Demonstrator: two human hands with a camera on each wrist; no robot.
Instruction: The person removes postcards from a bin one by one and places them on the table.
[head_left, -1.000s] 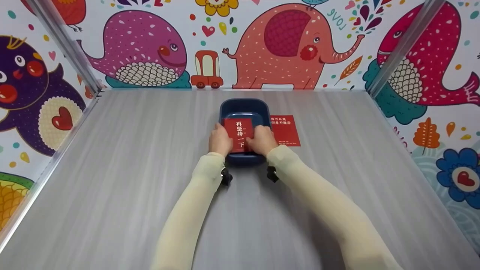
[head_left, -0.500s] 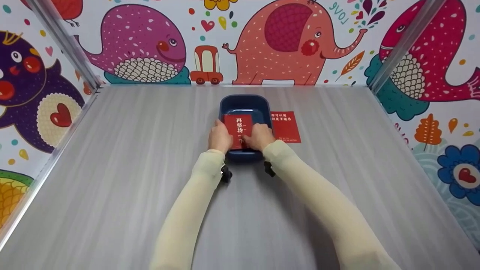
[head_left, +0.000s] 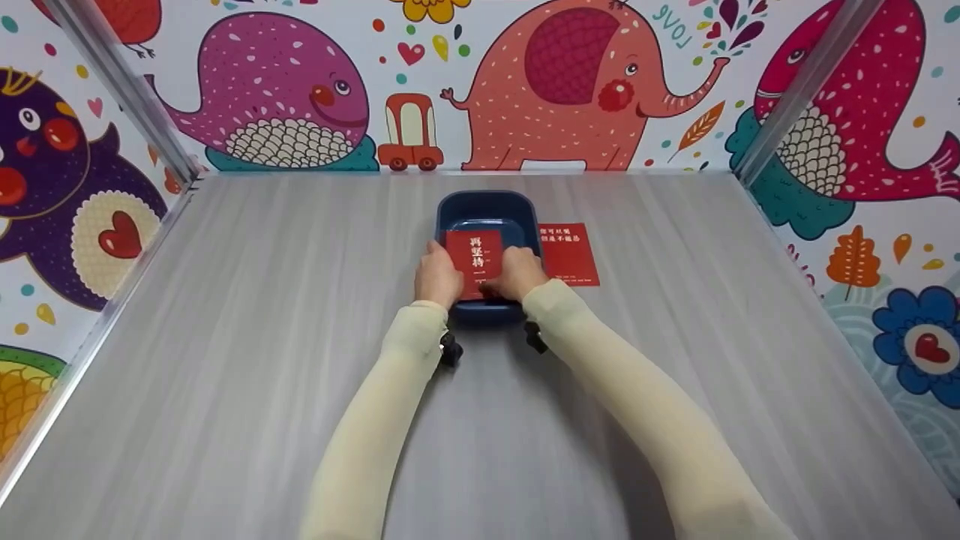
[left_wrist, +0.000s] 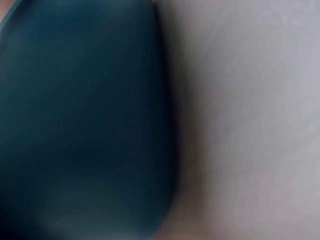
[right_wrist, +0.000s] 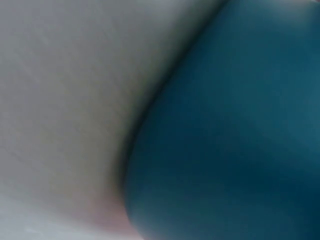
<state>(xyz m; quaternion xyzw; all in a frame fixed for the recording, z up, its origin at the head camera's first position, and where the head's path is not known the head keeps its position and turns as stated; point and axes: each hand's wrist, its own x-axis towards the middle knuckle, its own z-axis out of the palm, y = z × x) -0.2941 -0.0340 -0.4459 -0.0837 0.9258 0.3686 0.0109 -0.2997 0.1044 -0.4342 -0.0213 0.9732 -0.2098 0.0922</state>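
Note:
In the head view, a red card [head_left: 474, 253] with white characters lies tilted over a dark blue tray [head_left: 487, 201], covering part of its inside. My left hand [head_left: 438, 276] grips the card along its left edge, beside the tray's left rim. At the card's lower right, my right hand [head_left: 520, 274] pinches it, the thumb lying across its face. Most fingers of both hands are hidden from above. Both wrist views are blurred; the left one shows the tray's wall [left_wrist: 95, 120], and so does the right one, with the tray's side [right_wrist: 225, 130] filling much of it.
A second red card [head_left: 571, 255] lies flat on the grey table [head_left: 262, 337], just right of the tray. Behind stands a wall [head_left: 420, 60] printed with cartoon animals, and metal rails [head_left: 799, 94] run up both far corners.
The right hand has shifted slightly left over the card, and the lower large characters no longer show. The left hand stays at the card's left edge. The whole view has shifted a little.

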